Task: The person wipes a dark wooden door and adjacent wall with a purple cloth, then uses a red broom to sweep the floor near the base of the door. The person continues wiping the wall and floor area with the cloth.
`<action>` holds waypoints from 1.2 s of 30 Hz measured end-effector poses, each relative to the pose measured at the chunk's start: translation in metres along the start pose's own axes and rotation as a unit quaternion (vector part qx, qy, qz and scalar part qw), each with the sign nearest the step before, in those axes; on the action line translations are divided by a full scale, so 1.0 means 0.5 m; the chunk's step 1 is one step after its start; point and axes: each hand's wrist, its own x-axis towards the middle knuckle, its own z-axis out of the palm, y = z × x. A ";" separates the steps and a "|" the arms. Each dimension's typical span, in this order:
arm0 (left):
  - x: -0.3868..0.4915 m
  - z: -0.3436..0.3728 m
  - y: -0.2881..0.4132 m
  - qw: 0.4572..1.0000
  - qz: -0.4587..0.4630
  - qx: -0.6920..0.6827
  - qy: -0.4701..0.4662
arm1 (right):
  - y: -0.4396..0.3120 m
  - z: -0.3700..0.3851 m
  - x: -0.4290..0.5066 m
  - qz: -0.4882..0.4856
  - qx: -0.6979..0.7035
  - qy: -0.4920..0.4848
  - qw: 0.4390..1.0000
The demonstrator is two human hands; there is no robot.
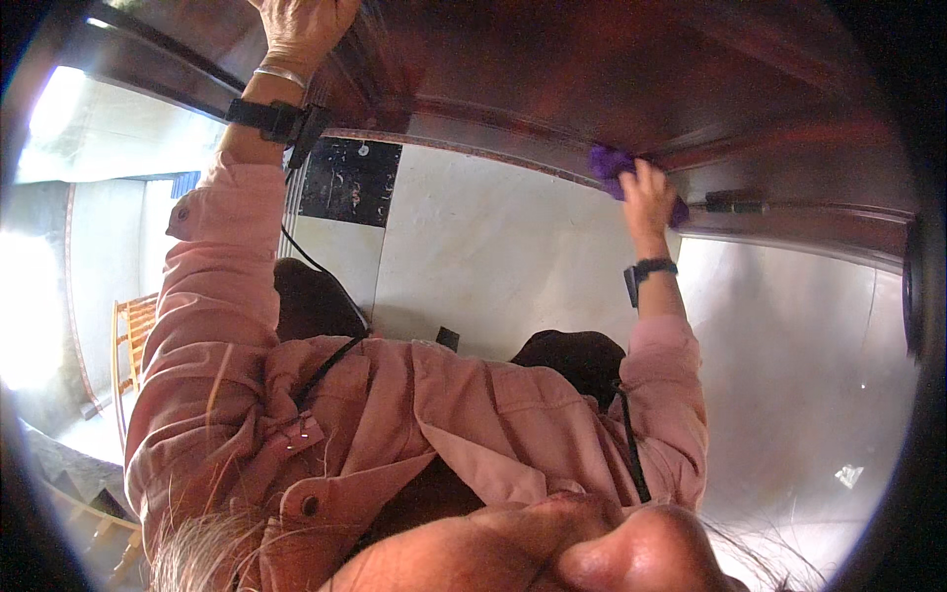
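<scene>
My right hand (pixel 646 196) presses a purple cloth (pixel 611 164) against a moulded ledge of a dark reddish-brown, glossy panelled door (pixel 503 66). The cloth bunches out to the left of my fingers, and a bit of it shows on their right. Just right of the cloth, a small black fitting (pixel 732 201) sits on the same door. At the upper left, my left hand (pixel 305 26) reaches up beside the door's edge. The frame's top cuts off its fingers, so what it touches is hidden.
Below the door is a pale tiled floor (pixel 503 237) with a black tile (pixel 351 177). A wooden chair-like piece (pixel 137 337) stands at the left. A black cable (pixel 314 263) hangs near my left arm. A small white scrap (pixel 849 475) lies at the lower right.
</scene>
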 end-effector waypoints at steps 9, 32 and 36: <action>0.002 0.008 -0.006 0.999 0.018 0.007 0.033 | -0.144 0.109 0.057 0.464 0.550 -0.067 0.691; 0.006 0.017 -0.014 0.994 0.039 0.042 0.091 | 0.134 -0.099 0.010 0.573 0.722 0.099 0.375; 0.003 0.025 -0.020 0.994 0.033 -0.058 0.085 | 0.182 -0.327 0.071 0.467 0.581 0.377 0.550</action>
